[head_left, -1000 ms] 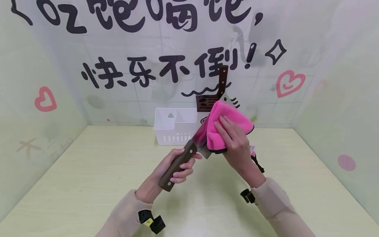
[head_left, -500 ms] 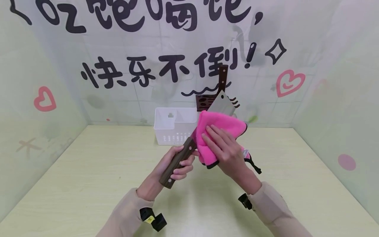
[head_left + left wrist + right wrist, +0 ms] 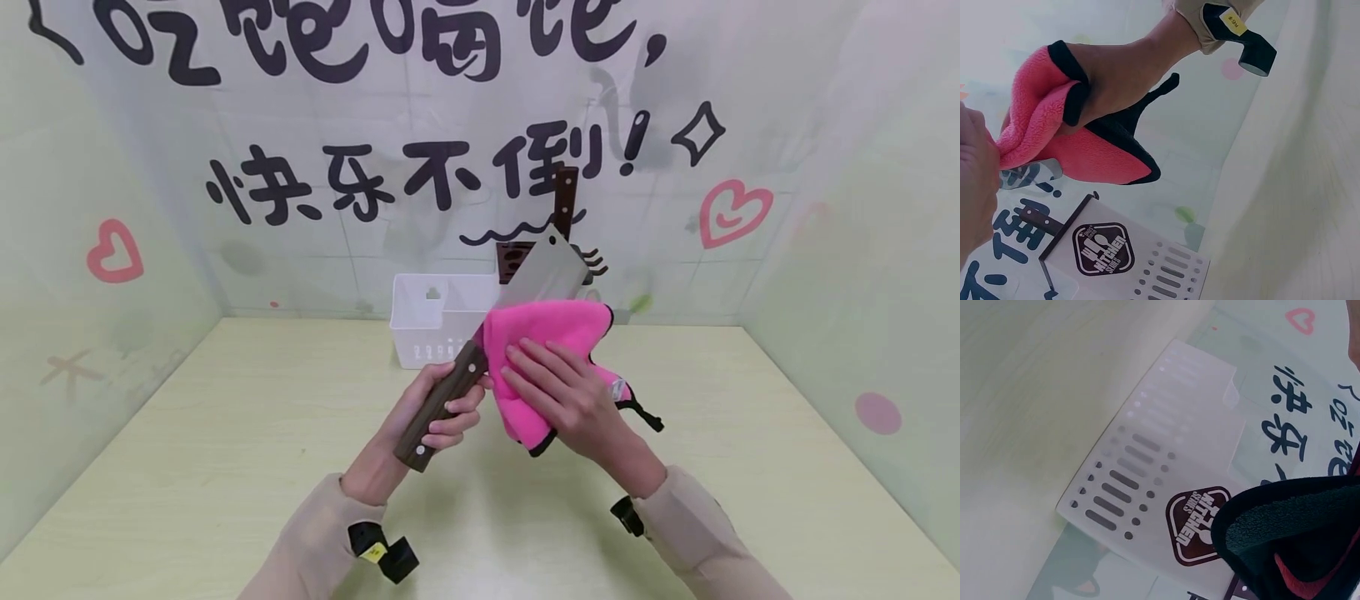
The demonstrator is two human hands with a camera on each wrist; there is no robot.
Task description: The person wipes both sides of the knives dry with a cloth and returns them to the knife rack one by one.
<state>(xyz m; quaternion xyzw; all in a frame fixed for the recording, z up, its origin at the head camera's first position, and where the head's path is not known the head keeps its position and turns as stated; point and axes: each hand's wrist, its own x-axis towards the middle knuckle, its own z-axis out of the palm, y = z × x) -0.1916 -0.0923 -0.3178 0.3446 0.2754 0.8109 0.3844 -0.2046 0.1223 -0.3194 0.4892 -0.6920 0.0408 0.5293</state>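
My left hand (image 3: 442, 408) grips the dark wooden handle (image 3: 438, 417) of a cleaver, whose wide steel blade (image 3: 547, 267) points up and to the right. Over the lower blade lies a pink cloth (image 3: 551, 325) with black edging. My right hand (image 3: 577, 400) holds the cloth against the blade, fingers spread along its front, thumb hidden. In the left wrist view the cloth (image 3: 1029, 106) folds over beneath the right hand (image 3: 1122, 75), and a strip of blade (image 3: 1032, 175) shows below. Dark cloth edging (image 3: 1285, 519) fills the right wrist view's lower right corner.
A white slotted utensil box (image 3: 420, 342) stands at the back of the table (image 3: 262, 450), against the lettered wall. Behind the blade rise a brown-handled utensil (image 3: 566, 196) and a dark slotted turner (image 3: 512, 260). Side walls (image 3: 855, 333) flank the table.
The cloth and my right hand have slid down the blade towards the handle, baring the upper blade and its hole. My left hand has shifted slightly, still gripping the handle.
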